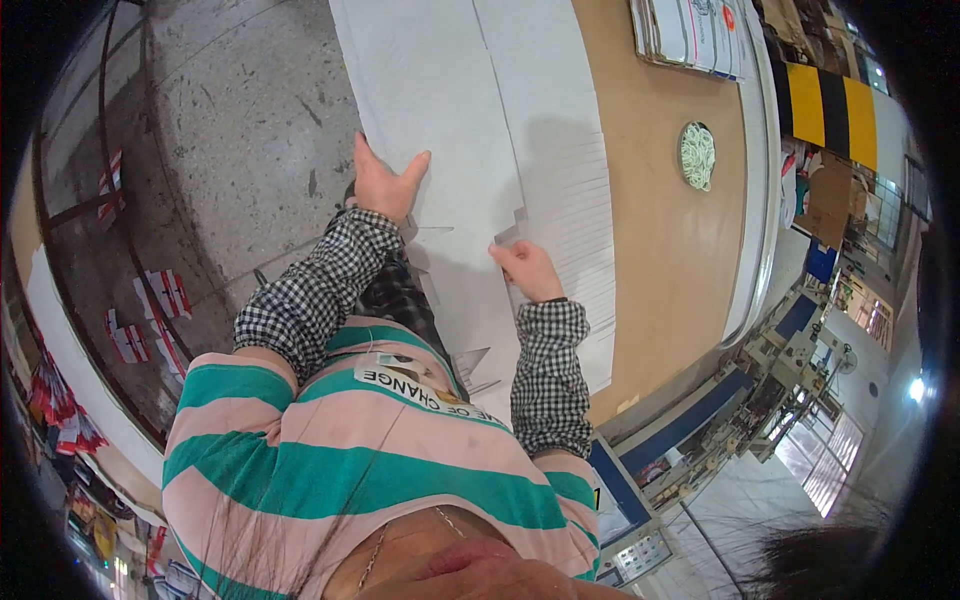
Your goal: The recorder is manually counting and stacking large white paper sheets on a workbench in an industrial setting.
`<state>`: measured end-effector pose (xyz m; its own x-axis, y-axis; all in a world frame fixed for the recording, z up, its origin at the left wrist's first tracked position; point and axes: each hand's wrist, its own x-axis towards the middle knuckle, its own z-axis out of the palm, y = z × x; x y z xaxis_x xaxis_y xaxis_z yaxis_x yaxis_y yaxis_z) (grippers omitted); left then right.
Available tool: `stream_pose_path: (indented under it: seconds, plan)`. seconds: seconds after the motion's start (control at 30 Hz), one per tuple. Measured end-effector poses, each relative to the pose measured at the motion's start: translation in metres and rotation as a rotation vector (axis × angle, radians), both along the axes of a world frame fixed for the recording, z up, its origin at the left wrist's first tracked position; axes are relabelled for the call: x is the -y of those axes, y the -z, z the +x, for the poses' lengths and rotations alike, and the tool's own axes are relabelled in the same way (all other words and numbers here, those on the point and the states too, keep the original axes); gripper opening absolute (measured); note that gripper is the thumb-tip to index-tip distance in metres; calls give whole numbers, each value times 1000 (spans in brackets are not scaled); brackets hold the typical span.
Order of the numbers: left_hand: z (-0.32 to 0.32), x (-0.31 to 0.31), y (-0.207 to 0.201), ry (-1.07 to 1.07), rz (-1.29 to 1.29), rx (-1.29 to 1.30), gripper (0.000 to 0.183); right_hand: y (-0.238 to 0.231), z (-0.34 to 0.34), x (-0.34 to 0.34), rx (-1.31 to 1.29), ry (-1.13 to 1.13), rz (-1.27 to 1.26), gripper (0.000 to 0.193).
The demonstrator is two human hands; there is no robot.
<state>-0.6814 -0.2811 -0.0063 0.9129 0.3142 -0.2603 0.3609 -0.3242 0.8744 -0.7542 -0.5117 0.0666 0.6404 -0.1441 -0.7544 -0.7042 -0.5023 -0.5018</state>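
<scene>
A large white paper sheet lies along the left side of the table, over a stack of white sheets whose right edges fan out in thin steps. Its right edge has a notched cut near the middle. My left hand rests at the sheet's left edge, thumb and fingers spread apart. Lower and to the right, my right hand has its thumb and fingertips pinched at the sheet's notched edge. Cut corners with pointed shapes show at the near end, by my body.
A round container of pale green-white cord loops stands on the tan tabletop. Printed flat packages are stacked at the far right. A metal rack with red-and-white pieces stands at the left, over a grey floor. Machinery stands at the right.
</scene>
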Motion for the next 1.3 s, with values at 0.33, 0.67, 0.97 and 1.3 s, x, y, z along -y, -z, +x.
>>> stream_pose_path:
  seconds: [0.33,0.67,0.97,1.3]
  plan:
    - [0,3,-13,4,67,-31,100,-17,-36,2,6,-221,-211,38]
    - [-1,4,-12,-28,110,26,99,-8,-40,-2,114,-229,-238,34]
    - [2,4,-15,-27,12,54,94,5,-49,-13,267,-143,-292,30]
    - [2,5,-19,-24,70,-18,98,7,-44,-7,208,-189,-277,30]
